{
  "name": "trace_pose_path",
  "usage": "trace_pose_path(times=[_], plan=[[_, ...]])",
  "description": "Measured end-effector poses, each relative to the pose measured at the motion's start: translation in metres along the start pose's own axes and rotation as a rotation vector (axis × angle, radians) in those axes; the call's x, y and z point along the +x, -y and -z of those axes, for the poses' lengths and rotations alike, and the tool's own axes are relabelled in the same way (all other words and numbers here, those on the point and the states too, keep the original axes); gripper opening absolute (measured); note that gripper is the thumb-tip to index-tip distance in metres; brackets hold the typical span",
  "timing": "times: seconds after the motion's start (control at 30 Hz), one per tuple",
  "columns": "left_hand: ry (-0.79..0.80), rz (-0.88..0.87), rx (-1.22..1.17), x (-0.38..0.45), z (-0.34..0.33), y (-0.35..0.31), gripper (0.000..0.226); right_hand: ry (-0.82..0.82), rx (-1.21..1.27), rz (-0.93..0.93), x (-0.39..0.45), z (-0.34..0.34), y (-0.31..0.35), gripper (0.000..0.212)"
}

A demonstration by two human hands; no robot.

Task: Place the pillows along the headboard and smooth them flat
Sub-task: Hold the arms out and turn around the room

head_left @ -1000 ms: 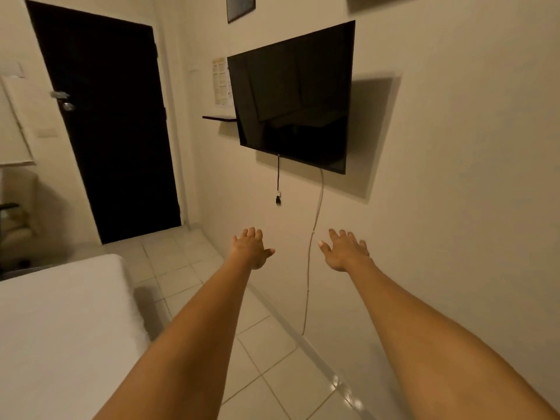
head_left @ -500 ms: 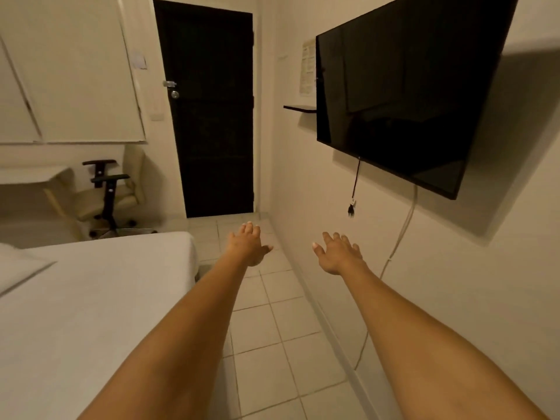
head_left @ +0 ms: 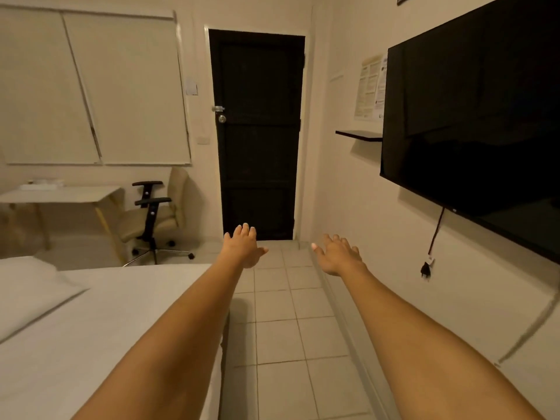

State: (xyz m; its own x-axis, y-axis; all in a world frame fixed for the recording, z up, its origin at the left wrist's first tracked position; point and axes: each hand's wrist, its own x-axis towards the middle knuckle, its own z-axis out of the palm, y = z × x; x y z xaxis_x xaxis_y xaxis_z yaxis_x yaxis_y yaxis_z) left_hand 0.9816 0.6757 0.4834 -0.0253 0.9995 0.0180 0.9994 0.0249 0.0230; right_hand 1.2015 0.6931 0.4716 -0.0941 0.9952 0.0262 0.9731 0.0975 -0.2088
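Observation:
A white pillow [head_left: 28, 294] lies on the white bed [head_left: 121, 322] at the far left, partly cut off by the frame edge. Both my arms reach straight out over the tiled aisle beside the bed. My left hand [head_left: 244, 248] is open, palm down, fingers spread, near the bed's far corner. My right hand [head_left: 338, 256] is open too, empty, over the floor close to the right wall. Neither hand touches the pillow or the bed. No headboard is in view.
A black TV [head_left: 472, 131] hangs on the right wall with a dangling plug [head_left: 425, 269]. A dark door [head_left: 257, 134] closes the aisle ahead. A desk [head_left: 60, 194] and an office chair [head_left: 151, 219] stand beyond the bed under window blinds [head_left: 91, 86].
The view has swung left from the TV wall toward the door and bed. The pillow, desk and chair have come into view. Both hands stay open and outstretched.

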Motion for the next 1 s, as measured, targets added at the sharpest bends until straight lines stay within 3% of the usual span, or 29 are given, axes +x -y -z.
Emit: trace_pose_path(times=[0.53, 1.0], plan=[[-0.023, 0.144, -0.029, 0.277, 0.000, 0.039, 0.074, 0.014, -0.029, 0.136, 0.312, -0.003, 0.023, 0.062], [-0.019, 0.201, -0.059, 0.505, -0.010, 0.119, 0.075, 0.013, 0.009, 0.223, 0.560, -0.029, 0.085, 0.063]])
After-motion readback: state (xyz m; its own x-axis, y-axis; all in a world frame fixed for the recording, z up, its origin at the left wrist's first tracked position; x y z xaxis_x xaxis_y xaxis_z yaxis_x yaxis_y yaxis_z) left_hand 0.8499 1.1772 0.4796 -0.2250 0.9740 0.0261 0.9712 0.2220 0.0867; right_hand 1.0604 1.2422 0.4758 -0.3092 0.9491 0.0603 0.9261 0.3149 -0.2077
